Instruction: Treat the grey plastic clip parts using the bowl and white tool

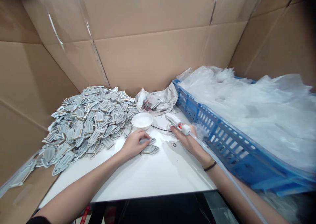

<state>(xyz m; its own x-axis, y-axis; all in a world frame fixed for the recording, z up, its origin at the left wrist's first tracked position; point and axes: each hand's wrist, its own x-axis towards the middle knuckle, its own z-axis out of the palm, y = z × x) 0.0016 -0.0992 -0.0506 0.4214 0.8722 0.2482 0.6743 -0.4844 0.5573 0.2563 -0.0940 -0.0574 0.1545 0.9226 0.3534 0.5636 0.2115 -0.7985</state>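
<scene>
My left hand point(136, 143) has its fingers curled, thumb toward forefinger, at a small grey flat plate, partly hidden by the fingers. Just below it on the white table lies another grey slotted plate point(150, 150) with a pointed end. My right hand point(187, 139) is closed around a white gun-like tool point(177, 122) with a red part. From the tool's back a long translucent rod or tube point(223, 169) runs over the forearm. A white bowl point(142, 121) with something white inside stands beyond my left hand.
A large heap of grey plates point(93, 120) fills the left side. Crumpled printed paper point(168, 98) lies at the back. On the right stands a blue crate point(232, 141) of clear plastic bags point(249, 108). Cardboard walls point(153, 52) surround the table point(138, 184). A small black ring point(174, 145) lies nearby.
</scene>
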